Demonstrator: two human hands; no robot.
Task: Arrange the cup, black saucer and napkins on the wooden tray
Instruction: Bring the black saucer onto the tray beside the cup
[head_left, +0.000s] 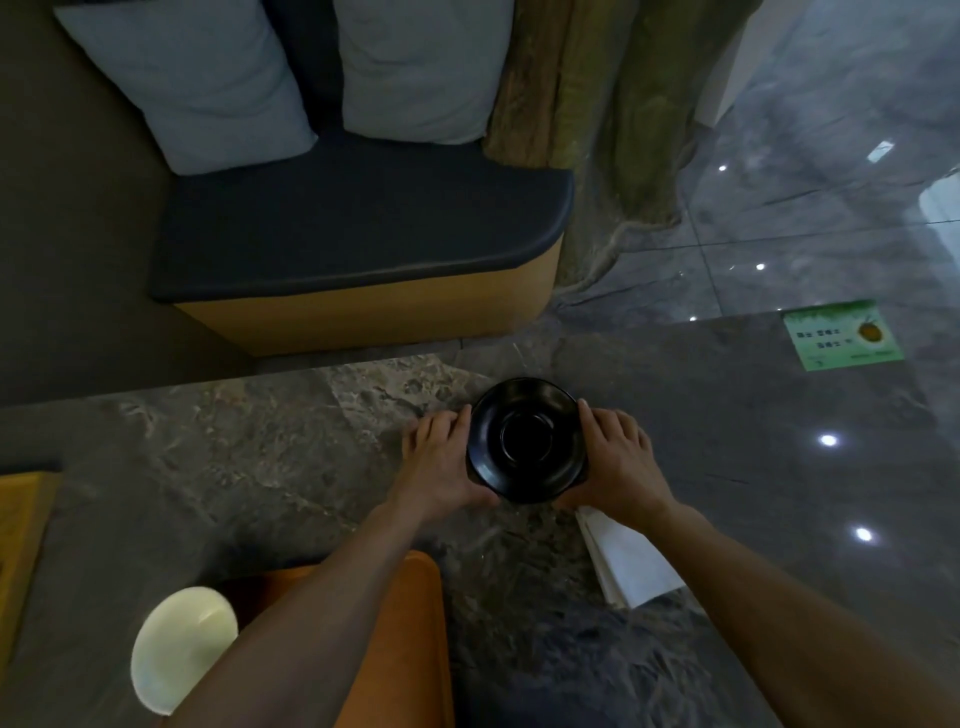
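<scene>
The step in hand looks like the pickup of the black saucer, which lies on the stone tabletop toward its far edge, between the person's two hands. The left hand presses against the saucer's left rim and the right hand against its right rim, fingers curved round the edge, so both hands are closed on it from opposite sides; whether it has left the surface cannot be told. The white napkins lie just near of the right hand, partly under the right forearm. The cup (pale, seen from above) stands at the near left, well apart from the saucer and beside the left forearm. Only a strip of the wooden tray shows at the left edge of the view. Judging from this layout, the next move calls for lifting the saucer level and carrying it a long way left and nearer, across the tabletop, clear of the cup, before setting it down on the tray.
</scene>
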